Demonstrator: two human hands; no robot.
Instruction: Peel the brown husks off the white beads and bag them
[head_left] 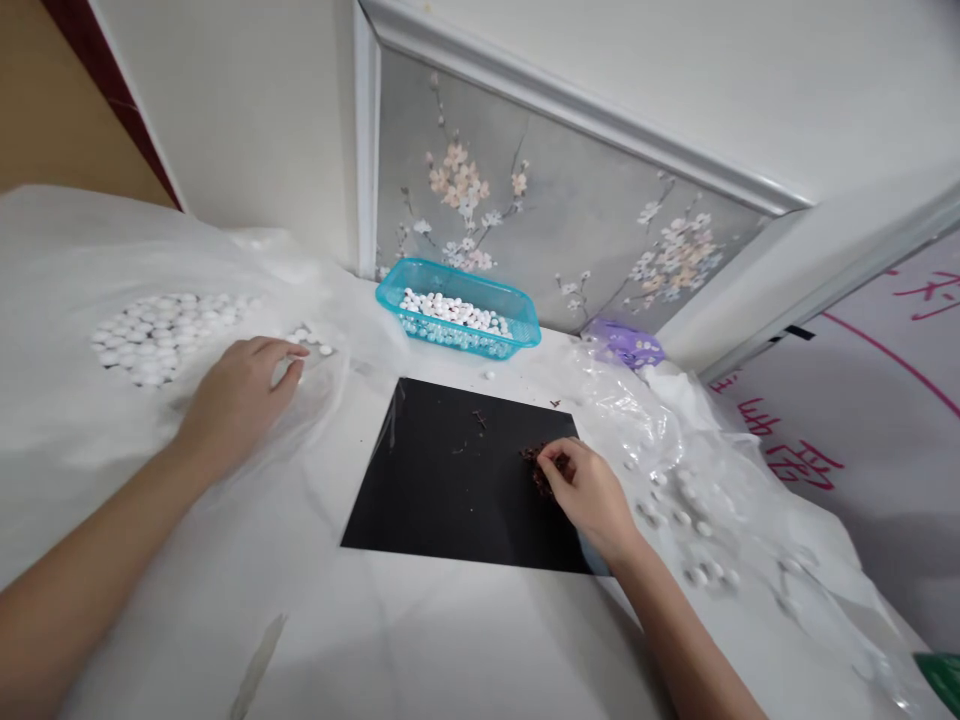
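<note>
My left hand (pixel 241 400) is over the edge of a clear plastic bag (pixel 315 400), thumb and fingertips a little apart. Small white round pieces (pixel 309 338) lie right by its fingertips. On the right part of a black sheet (pixel 450 480), my right hand (pixel 589 492) pinches into a small heap of dark reddish-brown shreds (pixel 534 462). Its fingers hide part of the heap. A few loose brown bits (pixel 478 419) are scattered over the sheet.
Behind the sheet stands a blue plastic basket (pixel 465 335) of white pieces. More white pieces (pixel 154 335) are in the plastic at left. Crumpled clear bags (pixel 637 425) and a purple packet (pixel 626 343) lie at right. A framed floral panel (pixel 540 210) and a whiteboard (pixel 862 400) border the table.
</note>
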